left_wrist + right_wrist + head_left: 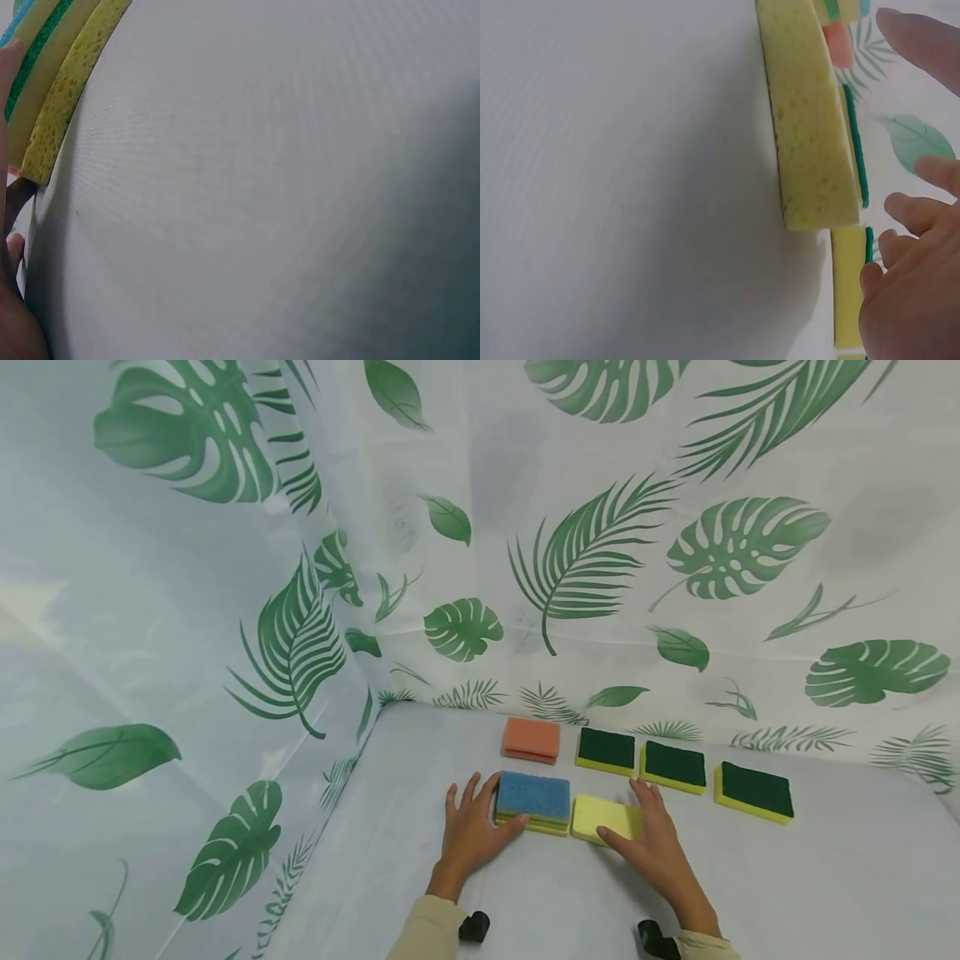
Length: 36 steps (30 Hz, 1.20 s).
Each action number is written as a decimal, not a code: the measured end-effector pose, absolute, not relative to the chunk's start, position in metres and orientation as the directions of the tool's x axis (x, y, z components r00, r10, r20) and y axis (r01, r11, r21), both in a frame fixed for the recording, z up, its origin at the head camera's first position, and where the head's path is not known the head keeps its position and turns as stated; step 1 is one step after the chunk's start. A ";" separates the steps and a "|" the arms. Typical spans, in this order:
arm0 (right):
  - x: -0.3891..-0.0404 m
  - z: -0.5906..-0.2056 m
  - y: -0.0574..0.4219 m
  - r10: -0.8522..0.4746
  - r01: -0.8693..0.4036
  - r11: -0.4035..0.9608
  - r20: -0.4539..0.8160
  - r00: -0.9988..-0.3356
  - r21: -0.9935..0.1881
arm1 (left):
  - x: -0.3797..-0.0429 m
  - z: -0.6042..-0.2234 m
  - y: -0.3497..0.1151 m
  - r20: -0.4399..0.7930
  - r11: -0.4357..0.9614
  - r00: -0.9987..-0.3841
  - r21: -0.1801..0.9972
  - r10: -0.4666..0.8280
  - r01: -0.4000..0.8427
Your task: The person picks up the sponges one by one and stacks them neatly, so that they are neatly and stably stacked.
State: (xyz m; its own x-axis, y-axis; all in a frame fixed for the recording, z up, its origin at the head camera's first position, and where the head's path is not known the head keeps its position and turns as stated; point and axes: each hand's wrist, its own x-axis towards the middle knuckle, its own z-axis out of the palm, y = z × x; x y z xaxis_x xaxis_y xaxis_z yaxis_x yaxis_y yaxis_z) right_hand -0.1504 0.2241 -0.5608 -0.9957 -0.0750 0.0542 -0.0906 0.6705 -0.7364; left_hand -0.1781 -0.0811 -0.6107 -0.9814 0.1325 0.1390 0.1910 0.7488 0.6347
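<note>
A stack of sponges [534,796] lies at mid-table, blue on top, with green and yellow layers below in the left wrist view. My left hand [474,828] holds its left end, thumb on the front side and index finger at the back corner. To the right of the stack lies a plain yellow sponge [604,815], its pores showing in the right wrist view. My right hand [654,843] is spread around that sponge's right end, thumb over the front and fingers behind. In the right wrist view these fingers [919,214] stand apart from the sponge.
Behind the stack sits an orange sponge pile [531,739]. Three green-topped yellow sponges, a left one [606,750], a middle one [673,766] and a right one [753,791], line the back right. A leaf-patterned curtain [480,568] rises behind the white table [840,877].
</note>
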 end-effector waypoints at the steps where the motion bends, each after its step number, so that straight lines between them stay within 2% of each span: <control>1: -0.150 -0.561 0.225 -0.072 -0.083 0.673 0.046 -0.996 -0.735 | -0.178 -0.611 -0.081 0.142 0.746 -0.981 0.638 0.132 0.193; 22: -0.144 -0.576 0.245 -0.095 0.052 0.655 -0.150 -0.984 -0.754 | -0.179 -0.616 -0.082 0.151 0.753 -0.980 0.628 0.132 0.198; 29: -0.143 -0.581 0.248 -0.100 0.054 0.675 -0.164 -0.981 -0.736 | -0.179 -0.616 -0.082 0.191 0.738 -0.972 0.634 0.140 0.231; 36: -0.145 -0.582 0.248 -0.056 0.127 0.695 -0.229 -0.972 -0.708 | -0.179 -0.612 -0.084 0.131 0.735 -0.982 0.651 0.137 0.190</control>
